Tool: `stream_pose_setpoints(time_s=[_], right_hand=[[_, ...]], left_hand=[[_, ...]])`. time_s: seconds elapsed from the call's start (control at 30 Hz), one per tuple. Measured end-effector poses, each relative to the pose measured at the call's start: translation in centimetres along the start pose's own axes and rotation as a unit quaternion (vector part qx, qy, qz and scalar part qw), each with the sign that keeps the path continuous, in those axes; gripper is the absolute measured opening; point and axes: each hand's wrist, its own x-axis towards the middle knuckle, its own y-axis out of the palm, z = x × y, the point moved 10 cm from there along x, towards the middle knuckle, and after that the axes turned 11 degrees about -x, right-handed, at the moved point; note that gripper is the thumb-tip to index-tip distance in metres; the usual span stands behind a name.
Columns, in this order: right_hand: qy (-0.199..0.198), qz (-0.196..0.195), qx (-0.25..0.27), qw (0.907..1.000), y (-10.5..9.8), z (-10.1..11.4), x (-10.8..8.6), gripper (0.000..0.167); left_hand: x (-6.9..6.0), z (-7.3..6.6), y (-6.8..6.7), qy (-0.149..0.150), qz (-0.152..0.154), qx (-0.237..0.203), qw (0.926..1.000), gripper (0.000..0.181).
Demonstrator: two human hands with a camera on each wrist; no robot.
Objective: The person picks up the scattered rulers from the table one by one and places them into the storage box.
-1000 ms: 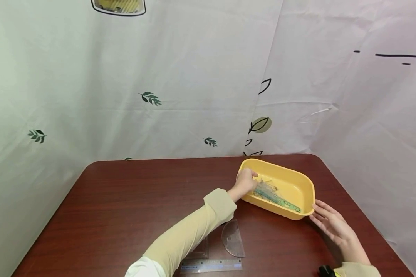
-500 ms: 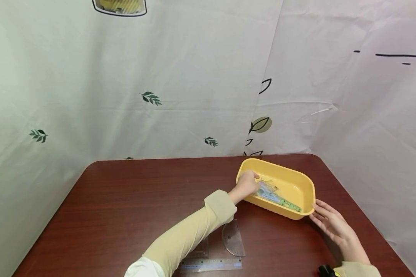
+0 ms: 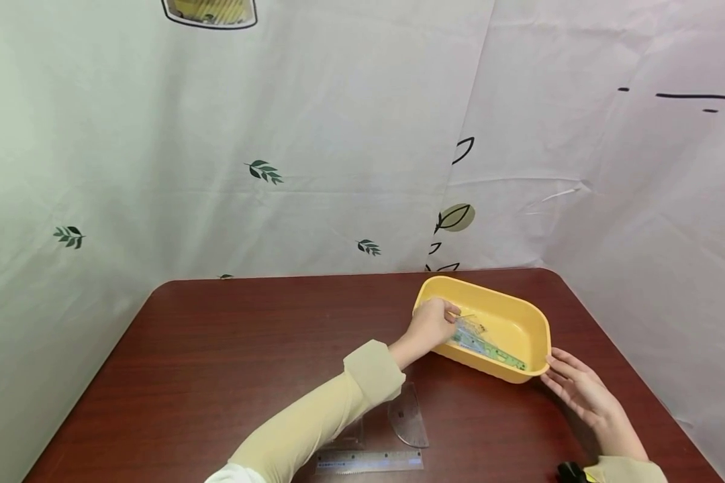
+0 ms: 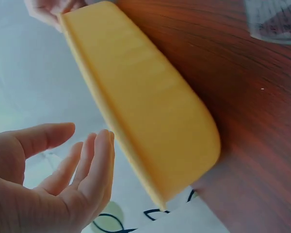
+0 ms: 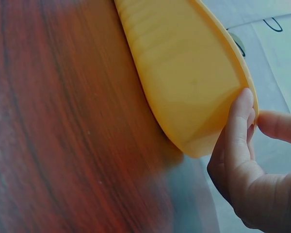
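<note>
A yellow plastic basin (image 3: 519,322) stands on the table at the right. Inside it lie a green ruler (image 3: 504,357), a bluish clear ruler (image 3: 470,339) and small clear pieces too jumbled to tell apart. Over the basin's left rim is my left hand (image 3: 433,323), its thumb and loosely bent fingers apart with nothing visible between them in the left wrist view. My right hand (image 3: 586,392) pinches the basin's right end, thumb on the inner side of the rim and fingers against the outside wall.
On the table near the front lie a clear protractor (image 3: 407,417), a clear ruler (image 3: 368,461) and a clear flat piece (image 3: 352,435) partly hidden by the left sleeve. A black object (image 3: 570,471) sits by the right cuff. A white patterned cloth (image 3: 314,134) hangs behind the table.
The bluish clear ruler has come to lie along the green one in the basin. My left hand has shifted slightly right and away from the rulers. The right hand stays on the rim.
</note>
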Motion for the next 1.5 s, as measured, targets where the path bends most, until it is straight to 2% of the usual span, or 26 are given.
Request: stream_pose_setpoints(time_s=[0.17, 0.33, 0.5, 0.67, 0.8, 1.1, 1.3, 1.5], right_hand=[[-0.002, 0.011, 0.011, 0.9999, 0.2, 0.1, -0.1, 0.028], [-0.002, 0.009, 0.015, 0.9998, 0.1, 0.2, -0.2, 0.028], [0.006, 0.006, 0.009, 0.9999, 0.0, 0.1, -0.1, 0.029], [0.005, 0.007, 0.014, 0.9999, 0.0, 0.3, -0.2, 0.029], [0.007, 0.005, 0.015, 0.9998, 0.0, 0.2, -0.2, 0.028], [0.013, -0.01, 0.019, 0.9997, -0.2, -0.2, -0.2, 0.029], [0.009, -0.007, 0.016, 0.9998, -0.1, -0.2, -0.2, 0.029], [-0.001, -0.001, 0.017, 0.9998, 0.1, -0.1, -0.2, 0.029]], left_hand=[[-0.9, -0.1, -0.9, -0.01, -0.002, -0.011, 0.9999, 0.023], [-1.6, -0.6, -1.6, -0.005, -0.001, -0.011, 0.9999, 0.021], [-2.6, -0.3, -2.2, -0.015, -0.005, -0.02, 0.9997, 0.024], [-3.8, -0.6, -2.8, 0.004, -0.014, 0.011, 0.9998, 0.025], [-4.8, -0.7, -3.0, 0.015, -0.008, 0.035, 0.9993, 0.026], [-6.5, 1.7, -2.5, -0.011, 0.025, 0.043, 0.9987, 0.041], [-7.7, 3.8, -1.8, -0.025, 0.046, 0.072, 0.9961, 0.047], [-8.9, 5.3, -1.5, -0.026, 0.067, 0.108, 0.9916, 0.055]])
